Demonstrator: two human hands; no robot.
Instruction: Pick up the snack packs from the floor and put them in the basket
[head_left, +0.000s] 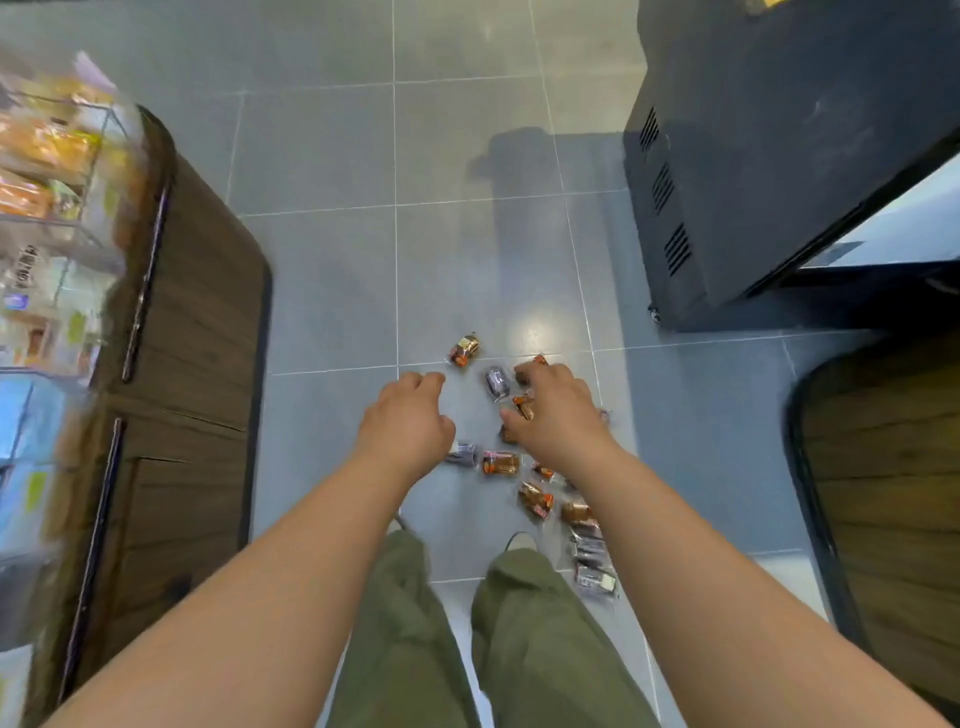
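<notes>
purple pack (494, 382) lies between the hands, long axis pointing away, nearer the right hand (558, 415), which pinches an orange pack (524, 406); left hand (408, 421) curled, empty.

Your open lane is the grey tiled floor (337, 291) down the middle, widest at the far end; the wooden cabinet (197, 322) walls off the left, near to far; at far right a dark vented unit (753, 171) juts in; near right, a black-rimmed wooden unit (883, 467) closes that side; snack packs (501, 462) litter the mid-floor just beyond your trouser legs (524, 649), with bare tile left and far of them.
</notes>
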